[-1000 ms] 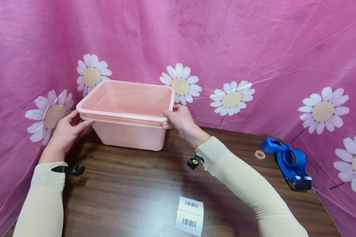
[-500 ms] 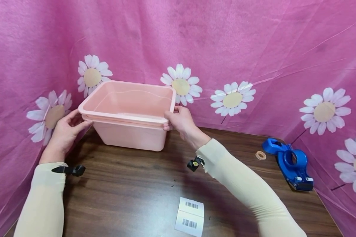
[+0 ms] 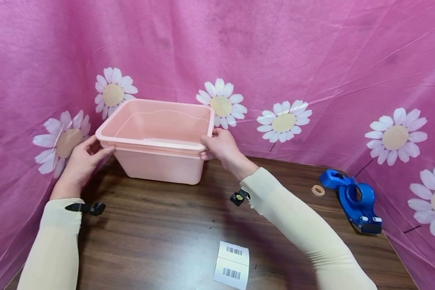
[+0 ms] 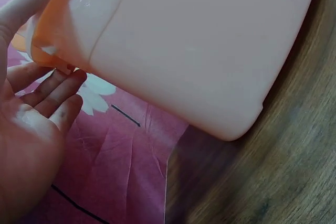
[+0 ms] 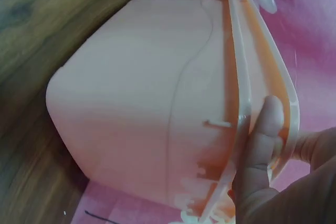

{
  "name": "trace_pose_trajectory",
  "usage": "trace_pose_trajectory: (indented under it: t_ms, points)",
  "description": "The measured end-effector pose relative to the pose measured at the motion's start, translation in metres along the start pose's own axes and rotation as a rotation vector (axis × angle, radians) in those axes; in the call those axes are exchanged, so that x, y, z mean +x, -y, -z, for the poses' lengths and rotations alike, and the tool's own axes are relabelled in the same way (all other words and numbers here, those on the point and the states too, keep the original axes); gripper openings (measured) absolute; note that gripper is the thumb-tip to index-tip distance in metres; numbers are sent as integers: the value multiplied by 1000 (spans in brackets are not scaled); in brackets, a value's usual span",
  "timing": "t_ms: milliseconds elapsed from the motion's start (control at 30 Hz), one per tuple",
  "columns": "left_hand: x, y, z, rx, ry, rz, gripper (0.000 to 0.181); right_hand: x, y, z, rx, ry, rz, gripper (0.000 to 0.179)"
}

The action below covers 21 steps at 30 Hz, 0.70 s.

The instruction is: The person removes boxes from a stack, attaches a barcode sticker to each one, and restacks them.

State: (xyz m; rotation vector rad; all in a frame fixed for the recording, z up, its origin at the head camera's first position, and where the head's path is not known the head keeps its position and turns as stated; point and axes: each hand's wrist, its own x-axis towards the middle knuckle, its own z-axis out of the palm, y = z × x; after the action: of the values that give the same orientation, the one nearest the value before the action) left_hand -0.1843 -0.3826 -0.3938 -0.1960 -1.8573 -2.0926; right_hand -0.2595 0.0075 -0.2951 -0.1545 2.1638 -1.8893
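Labels (image 3: 232,264) sit nearest, well off the work; past them, left hand (image 3: 77,167) and right hand (image 3: 224,148) are part-curled, gripping opposite ends of the upper tub (image 3: 163,123), nested in the lower tub (image 3: 157,166) on the table (image 3: 148,225), probably for an even hold.

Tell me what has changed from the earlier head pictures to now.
Nothing visibly moved, and nothing was grasped or released. The left hand and right hand still hold the nested pink bins at their rims; the barcode labels, tan ring and blue tape dispenser lie as before.
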Motion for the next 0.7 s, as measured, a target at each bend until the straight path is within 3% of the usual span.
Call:
trace_pose_trajectory:
  t_ms: [433,700]
  points:
    - [0,1,-2,-34,14,-25,69,-2,5,10,-249,57,-8,20]
    - [1,0,-3,-30,21,-28,65,-1,9,11,-167,135,-61,13]
